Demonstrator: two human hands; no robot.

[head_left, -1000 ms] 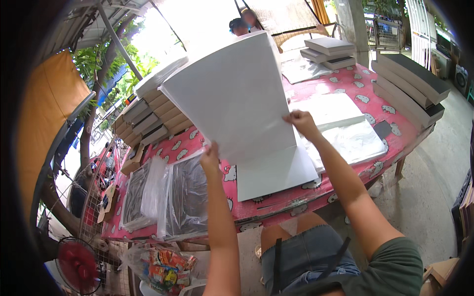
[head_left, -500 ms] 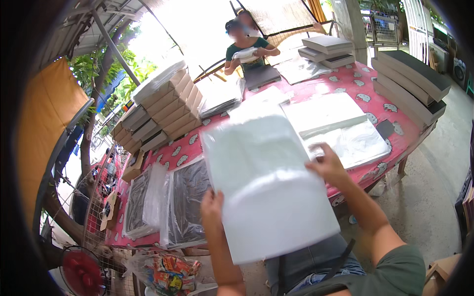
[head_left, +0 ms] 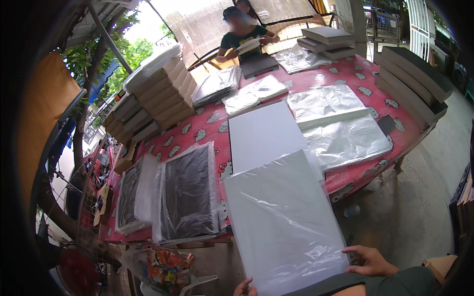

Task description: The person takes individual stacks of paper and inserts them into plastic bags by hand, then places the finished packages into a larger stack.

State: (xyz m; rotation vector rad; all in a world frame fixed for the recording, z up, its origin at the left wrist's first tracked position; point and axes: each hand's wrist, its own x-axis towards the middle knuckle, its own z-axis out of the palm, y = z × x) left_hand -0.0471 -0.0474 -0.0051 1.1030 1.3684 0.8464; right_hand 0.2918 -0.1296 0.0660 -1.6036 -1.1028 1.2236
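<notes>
A large white sheet in a clear plastic sleeve (head_left: pixel 286 212) slants from the table toward my body. Its far end overlaps a white board (head_left: pixel 266 130) on the table. My left hand (head_left: pixel 245 288), cut off by the lower edge, is closed at the sleeve's near left corner. My right hand (head_left: pixel 371 261) pinches the sleeve's right edge near my waist. To the right of the white board lie flat clear plastic bags (head_left: pixel 343 140) in two piles. Sleeved dark sheets (head_left: pixel 190 192) lie to the left.
A pink patterned cloth covers the table (head_left: pixel 212 123). Brown-wrapped packs (head_left: pixel 165 91) are stacked at far left, thick dark-topped stacks (head_left: pixel 414 81) at far right. Across the table a person (head_left: pixel 244 37) handles white packs. A bag of colourful packets (head_left: pixel 165 269) sits below the table's left edge.
The sleeved sheet has come down and toward me, uncovering the white board. Both my hands have moved down with it. The person across has shifted the white pack.
</notes>
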